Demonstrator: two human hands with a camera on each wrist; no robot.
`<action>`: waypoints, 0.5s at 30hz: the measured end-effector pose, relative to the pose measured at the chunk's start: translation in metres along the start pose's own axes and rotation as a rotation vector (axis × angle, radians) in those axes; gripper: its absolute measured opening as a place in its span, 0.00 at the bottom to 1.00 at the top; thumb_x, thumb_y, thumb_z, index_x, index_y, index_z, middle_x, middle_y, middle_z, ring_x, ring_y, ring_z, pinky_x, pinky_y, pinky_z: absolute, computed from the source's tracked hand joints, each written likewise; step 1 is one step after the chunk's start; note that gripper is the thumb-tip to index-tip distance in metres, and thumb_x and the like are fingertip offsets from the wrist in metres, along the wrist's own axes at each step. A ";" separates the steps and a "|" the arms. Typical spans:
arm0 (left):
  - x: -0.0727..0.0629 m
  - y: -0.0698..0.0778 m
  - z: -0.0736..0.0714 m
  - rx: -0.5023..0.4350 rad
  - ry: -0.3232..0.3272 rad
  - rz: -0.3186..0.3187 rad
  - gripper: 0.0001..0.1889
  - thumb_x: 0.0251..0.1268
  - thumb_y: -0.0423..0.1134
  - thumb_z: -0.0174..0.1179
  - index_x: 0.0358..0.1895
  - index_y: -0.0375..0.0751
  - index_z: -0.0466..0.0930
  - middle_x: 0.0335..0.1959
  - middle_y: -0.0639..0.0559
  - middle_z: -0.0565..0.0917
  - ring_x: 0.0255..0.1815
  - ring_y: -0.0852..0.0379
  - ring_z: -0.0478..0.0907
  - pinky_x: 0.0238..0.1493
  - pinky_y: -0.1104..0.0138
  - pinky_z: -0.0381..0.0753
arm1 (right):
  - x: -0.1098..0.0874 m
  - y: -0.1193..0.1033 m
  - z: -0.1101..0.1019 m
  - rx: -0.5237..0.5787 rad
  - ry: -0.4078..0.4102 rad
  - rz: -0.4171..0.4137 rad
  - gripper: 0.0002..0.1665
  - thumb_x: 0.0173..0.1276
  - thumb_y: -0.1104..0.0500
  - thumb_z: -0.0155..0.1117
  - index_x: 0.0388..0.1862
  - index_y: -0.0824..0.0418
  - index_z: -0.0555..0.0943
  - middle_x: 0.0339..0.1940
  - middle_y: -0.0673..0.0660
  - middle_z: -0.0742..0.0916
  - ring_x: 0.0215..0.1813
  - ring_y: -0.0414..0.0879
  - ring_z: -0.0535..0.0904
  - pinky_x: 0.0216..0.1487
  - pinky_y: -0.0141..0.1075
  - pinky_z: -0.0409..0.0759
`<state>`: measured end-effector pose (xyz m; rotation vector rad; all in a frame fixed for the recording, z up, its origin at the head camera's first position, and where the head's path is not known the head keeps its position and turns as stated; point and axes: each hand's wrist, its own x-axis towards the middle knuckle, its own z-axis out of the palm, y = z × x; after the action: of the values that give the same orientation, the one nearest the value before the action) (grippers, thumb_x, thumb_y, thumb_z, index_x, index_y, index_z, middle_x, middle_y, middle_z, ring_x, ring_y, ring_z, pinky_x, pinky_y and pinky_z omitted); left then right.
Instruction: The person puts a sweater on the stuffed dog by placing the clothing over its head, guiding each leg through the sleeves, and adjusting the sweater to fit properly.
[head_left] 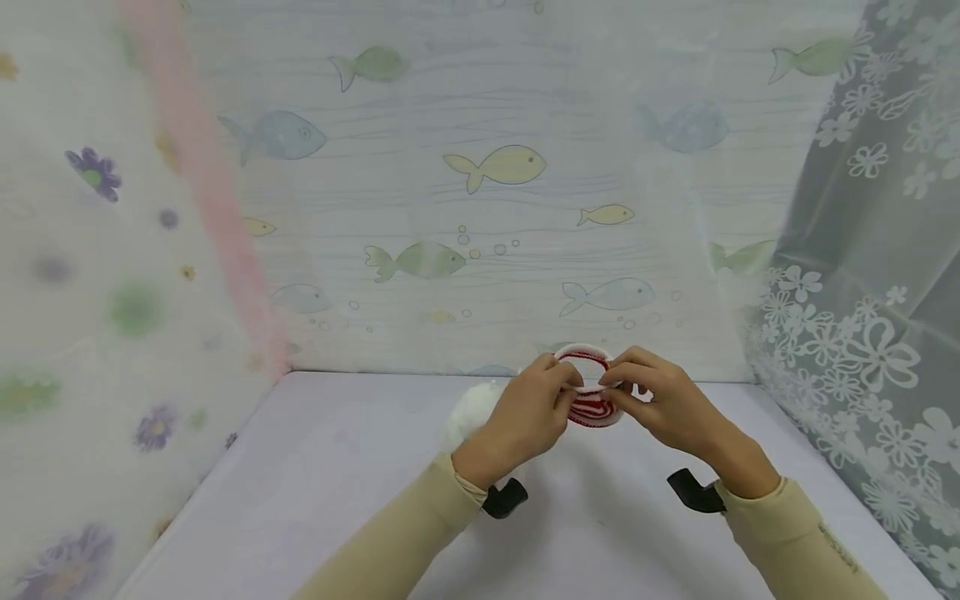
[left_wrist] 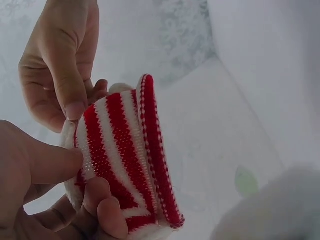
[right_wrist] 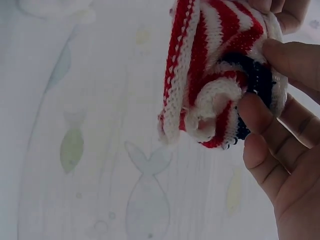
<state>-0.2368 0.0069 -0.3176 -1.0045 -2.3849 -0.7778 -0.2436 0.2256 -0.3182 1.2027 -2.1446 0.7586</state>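
Above the table (head_left: 337, 483), left hand (head_left: 528, 408) and right hand (head_left: 663, 404) pinch striped knitwear (left_wrist: 120, 140); uneven pulling could stretch it.

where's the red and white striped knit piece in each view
Head: knit piece right of centre, below mid-height.
Left wrist: knit piece left of centre, mostly lower half.
Right wrist: knit piece right of centre, at the top edge.
Shared landmark: the right hand, holding it in all three.

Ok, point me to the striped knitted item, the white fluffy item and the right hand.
Striped knitted item (left_wrist: 120, 137): left wrist view, on its red-and-white side.
White fluffy item (head_left: 471, 412): head view, on its visible middle.
Right hand (head_left: 672, 407): head view, mid-hand.
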 end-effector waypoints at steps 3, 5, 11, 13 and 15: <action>0.001 -0.007 -0.017 0.023 -0.017 -0.021 0.04 0.66 0.32 0.58 0.40 0.43 0.81 0.34 0.52 0.75 0.30 0.61 0.72 0.30 0.73 0.72 | 0.016 -0.001 0.007 0.007 0.007 0.002 0.16 0.54 0.74 0.70 0.37 0.57 0.82 0.39 0.47 0.80 0.37 0.34 0.75 0.34 0.27 0.73; 0.000 -0.013 -0.028 0.034 -0.034 -0.045 0.05 0.66 0.32 0.58 0.41 0.43 0.80 0.34 0.53 0.75 0.29 0.60 0.72 0.30 0.72 0.72 | 0.025 -0.003 0.012 0.022 0.012 0.003 0.14 0.55 0.72 0.70 0.37 0.57 0.82 0.39 0.47 0.80 0.36 0.35 0.75 0.33 0.28 0.72; -0.007 -0.032 -0.055 0.046 -0.068 -0.077 0.06 0.67 0.32 0.57 0.42 0.42 0.81 0.35 0.53 0.75 0.29 0.61 0.72 0.31 0.70 0.73 | 0.049 -0.007 0.033 0.071 0.028 -0.025 0.13 0.56 0.72 0.70 0.36 0.56 0.82 0.37 0.47 0.80 0.35 0.37 0.75 0.31 0.30 0.72; -0.011 -0.039 -0.062 0.047 -0.071 -0.082 0.06 0.66 0.32 0.58 0.42 0.42 0.81 0.35 0.54 0.75 0.30 0.61 0.72 0.31 0.70 0.73 | 0.056 -0.009 0.040 0.078 0.024 -0.032 0.13 0.56 0.71 0.70 0.36 0.56 0.82 0.37 0.47 0.80 0.34 0.37 0.75 0.31 0.31 0.72; -0.015 -0.046 -0.067 0.047 -0.072 -0.088 0.05 0.66 0.32 0.58 0.42 0.43 0.81 0.35 0.54 0.75 0.30 0.61 0.72 0.32 0.70 0.73 | 0.064 -0.011 0.046 0.078 0.007 -0.031 0.11 0.57 0.70 0.69 0.36 0.56 0.82 0.37 0.46 0.80 0.34 0.37 0.75 0.32 0.30 0.72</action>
<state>-0.2506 -0.0702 -0.2913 -0.9291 -2.5114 -0.7240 -0.2707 0.1532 -0.3025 1.2682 -2.1031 0.8381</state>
